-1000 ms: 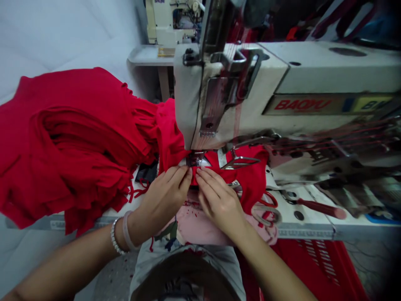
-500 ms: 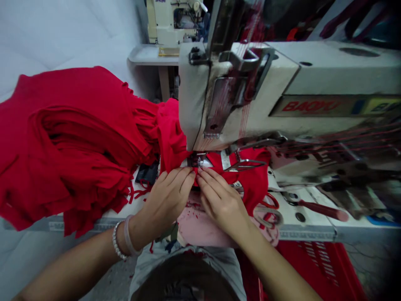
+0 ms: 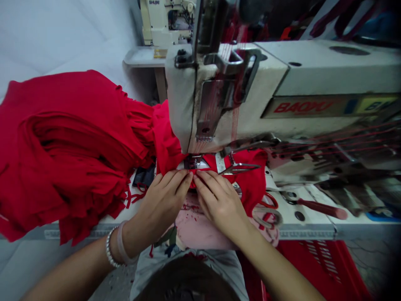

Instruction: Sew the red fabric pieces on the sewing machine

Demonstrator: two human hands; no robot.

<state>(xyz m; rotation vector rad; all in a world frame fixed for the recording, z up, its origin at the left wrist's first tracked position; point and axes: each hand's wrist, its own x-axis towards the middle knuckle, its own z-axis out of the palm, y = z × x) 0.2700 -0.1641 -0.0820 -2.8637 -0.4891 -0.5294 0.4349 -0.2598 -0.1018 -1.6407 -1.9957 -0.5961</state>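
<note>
My left hand [image 3: 164, 200] and my right hand [image 3: 222, 200] meet at the front of the presser foot [image 3: 192, 161] of a sewing machine [image 3: 319, 71]. The fingers of both are pressed together on a piece of red fabric [image 3: 257, 184], with the fingertips nearly touching each other. The fabric runs under the machine head and lies to both sides of the needle area. Several red threads come down the machine's front to the needles, which are hard to make out. Part of the fabric edge is hidden under my fingers.
A big pile of red fabric pieces [image 3: 75, 138] covers the left of the table. Scissors [image 3: 269, 213] and a red-handled tool [image 3: 321, 207] lie on the right. A red plastic basket [image 3: 341, 267] stands below. Another sewing machine [image 3: 156, 25] is behind.
My whole view has shifted a little, so the machine and fabric pile sit slightly further left. Both hands stay at the presser foot, still on the red fabric.
</note>
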